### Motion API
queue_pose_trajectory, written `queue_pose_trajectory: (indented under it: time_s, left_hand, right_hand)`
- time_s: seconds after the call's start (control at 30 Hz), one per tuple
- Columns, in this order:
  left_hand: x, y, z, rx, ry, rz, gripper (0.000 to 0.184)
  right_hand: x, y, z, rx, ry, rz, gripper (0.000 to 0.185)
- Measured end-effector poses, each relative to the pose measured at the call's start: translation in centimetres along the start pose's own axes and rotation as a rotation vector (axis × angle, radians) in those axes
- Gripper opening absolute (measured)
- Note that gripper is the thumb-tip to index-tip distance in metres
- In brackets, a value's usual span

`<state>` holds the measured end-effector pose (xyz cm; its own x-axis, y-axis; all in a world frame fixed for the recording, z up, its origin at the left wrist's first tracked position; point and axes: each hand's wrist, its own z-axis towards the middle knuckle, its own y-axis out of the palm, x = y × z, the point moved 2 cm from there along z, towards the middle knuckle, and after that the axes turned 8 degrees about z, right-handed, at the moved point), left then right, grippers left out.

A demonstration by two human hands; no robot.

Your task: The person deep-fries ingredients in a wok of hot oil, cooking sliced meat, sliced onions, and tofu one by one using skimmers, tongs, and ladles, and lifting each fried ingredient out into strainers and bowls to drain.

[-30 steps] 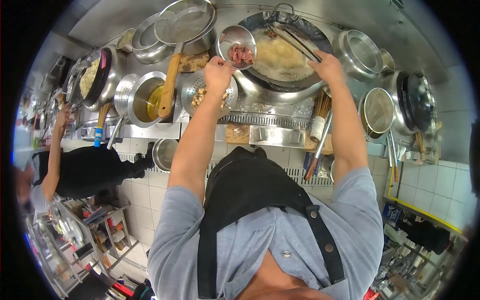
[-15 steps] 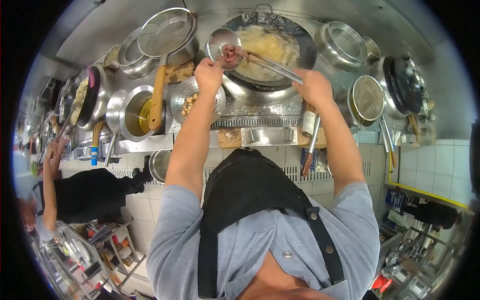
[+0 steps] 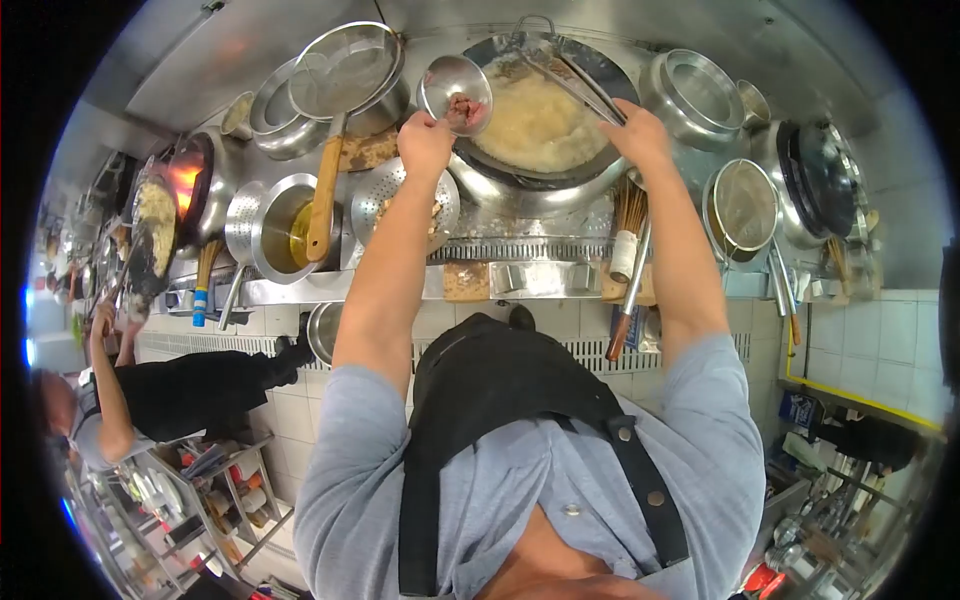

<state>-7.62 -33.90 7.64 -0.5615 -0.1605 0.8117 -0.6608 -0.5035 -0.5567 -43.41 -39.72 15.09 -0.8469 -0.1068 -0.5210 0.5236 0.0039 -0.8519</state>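
My left hand (image 3: 425, 144) grips the near rim of a small steel bowl (image 3: 448, 74), tilted toward me beside the wok's left edge. Pieces of raw reddish meat (image 3: 464, 109) lie in the bowl. Long metal tongs (image 3: 572, 82) are in my right hand (image 3: 638, 135), which is closed round their near end at the wok's right rim. Their arms spread apart over the far side of the wok (image 3: 625, 85). Pale, foaming liquid (image 3: 540, 125) bubbles in the wok. Below my left hand, a perforated ladle (image 3: 378, 192) holds small light-brown pieces, partly hidden by my forearm.
A wooden-handled strainer (image 3: 345, 70) rests on a pot at left, above a pot of yellow oil (image 3: 298, 235). Stacked steel bowls (image 3: 695, 95) and a mesh strainer (image 3: 745, 205) stand at right. At far left, a co-worker (image 3: 115, 410) holds a wok (image 3: 155, 230) near flames (image 3: 188, 180).
The tongs have left the meat bowl and swung to the far side of the wok, their arms now apart. At far left, the co-worker's wok has moved off its burner, exposing flames.
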Motion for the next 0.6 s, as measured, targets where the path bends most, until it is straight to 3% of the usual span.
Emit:
queue_pose_trajectory:
  time_s: [0.17,0.3,0.6]
  left_hand:
    - [1.7,0.9,-0.6,-0.009,0.055,-0.121,0.022]
    - [3.6,3.0,-0.4,-0.031,0.235,0.004,0.020]
    - [2.6,4.8,0.5,-0.006,0.141,0.085,0.020]
  right_hand:
    - [-2.5,-3.7,-8.1,-0.098,-0.086,0.048,0.062]
    - [-3.2,-2.3,-10.5,-0.105,-0.107,-0.089,0.055]
    - [3.7,-2.4,-11.0,-0.004,-0.036,-0.103,0.044]
